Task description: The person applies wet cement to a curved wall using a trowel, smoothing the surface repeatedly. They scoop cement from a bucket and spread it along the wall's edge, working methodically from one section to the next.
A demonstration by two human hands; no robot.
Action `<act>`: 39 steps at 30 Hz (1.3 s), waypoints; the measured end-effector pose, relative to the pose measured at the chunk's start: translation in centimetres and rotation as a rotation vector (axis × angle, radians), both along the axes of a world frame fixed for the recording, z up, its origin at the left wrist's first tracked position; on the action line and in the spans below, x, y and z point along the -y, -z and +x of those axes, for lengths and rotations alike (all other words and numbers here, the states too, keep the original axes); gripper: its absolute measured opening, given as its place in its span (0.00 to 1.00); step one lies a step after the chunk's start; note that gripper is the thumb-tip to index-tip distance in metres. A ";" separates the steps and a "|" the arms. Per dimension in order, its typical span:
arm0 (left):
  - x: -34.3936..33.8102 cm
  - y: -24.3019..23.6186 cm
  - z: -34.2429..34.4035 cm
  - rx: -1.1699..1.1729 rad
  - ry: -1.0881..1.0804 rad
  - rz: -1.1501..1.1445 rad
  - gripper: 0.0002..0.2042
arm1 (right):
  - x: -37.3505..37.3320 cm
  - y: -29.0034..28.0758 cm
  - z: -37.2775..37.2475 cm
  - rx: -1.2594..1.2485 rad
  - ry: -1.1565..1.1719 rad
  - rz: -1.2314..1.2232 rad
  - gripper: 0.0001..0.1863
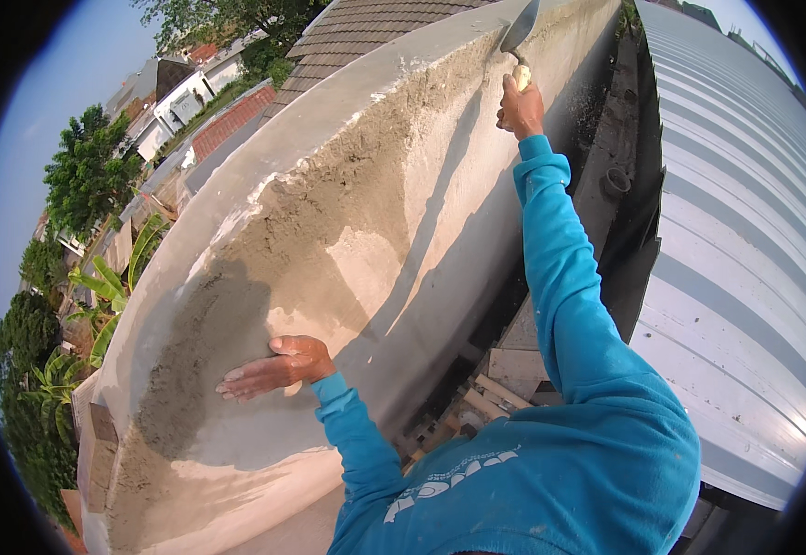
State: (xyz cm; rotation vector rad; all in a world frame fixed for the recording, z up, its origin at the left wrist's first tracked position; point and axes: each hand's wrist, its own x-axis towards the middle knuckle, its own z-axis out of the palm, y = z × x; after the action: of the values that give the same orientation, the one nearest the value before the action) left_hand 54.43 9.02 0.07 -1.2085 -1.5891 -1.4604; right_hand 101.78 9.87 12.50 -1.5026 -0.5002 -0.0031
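A long, curved grey concrete wall (463,208) sweeps diagonally before me, lower left to upper right. On my right slopes a silver, ribbed metal roof (745,240). A rough, grey-brown band of mortar (338,180) clings below the wall's pale rim, probably left coarse because it is unsmoothed. My arms, in bright blue sleeves, stretch widely apart, seemingly because the wall is so long. My left hand (278,368) holds nothing I can see: fingers straight and close together, thumb raised, perhaps for balance; I cannot tell whether it touches the wall. My right hand (521,111) curls around the pale handle of a grey metal trowel (520,30), its blade pointing away at the wall's far upper edge, likely for reach.
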 end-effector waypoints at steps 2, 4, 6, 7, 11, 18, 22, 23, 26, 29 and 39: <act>0.1 0.0 -0.2 -0.007 -0.014 -0.008 0.37 | 0.6 -1.9 -2.1 0.018 0.033 0.124 0.18; 0.0 0.0 -0.4 -0.030 -0.023 0.009 0.37 | -0.4 -2.1 -2.4 0.068 0.135 0.315 0.18; -0.3 0.1 0.0 -0.051 -0.008 0.049 0.37 | -0.5 -1.1 -2.1 0.089 0.225 0.300 0.17; -0.2 0.4 0.2 -0.059 0.007 0.044 0.37 | -0.6 0.5 -0.3 0.038 0.135 -0.011 0.19; 0.5 -0.8 0.1 0.002 0.016 0.055 0.36 | -0.9 -2.0 -1.6 0.020 0.081 -0.023 0.21; -0.2 -0.4 1.1 -0.012 0.069 0.083 0.36 | -1.8 1.8 1.8 -0.002 0.177 -0.208 0.24; 0.1 -0.7 0.5 -0.043 0.043 0.106 0.35 | -0.5 3.3 0.0 -0.040 0.185 -0.262 0.25; 0.2 -0.6 0.2 -0.050 0.029 0.102 0.35 | -0.3 2.1 -1.0 -0.089 0.176 -0.168 0.24; 0.1 -0.3 0.0 -0.020 0.041 0.073 0.36 | -0.1 0.2 0.2 0.098 0.200 -0.008 0.24; 0.0 -0.1 -0.2 -0.011 0.018 0.038 0.36 | -1.2 -0.4 0.1 0.152 0.232 0.020 0.23; 0.1 0.2 -0.5 -0.068 -0.002 0.005 0.36 | 1.4 -0.8 -1.0 0.060 0.095 0.218 0.18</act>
State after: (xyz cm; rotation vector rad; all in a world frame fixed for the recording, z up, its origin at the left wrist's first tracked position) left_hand 53.96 8.93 -0.11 -1.2405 -1.5403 -1.4067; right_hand 100.74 8.47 13.29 -1.3136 -0.4603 -0.1726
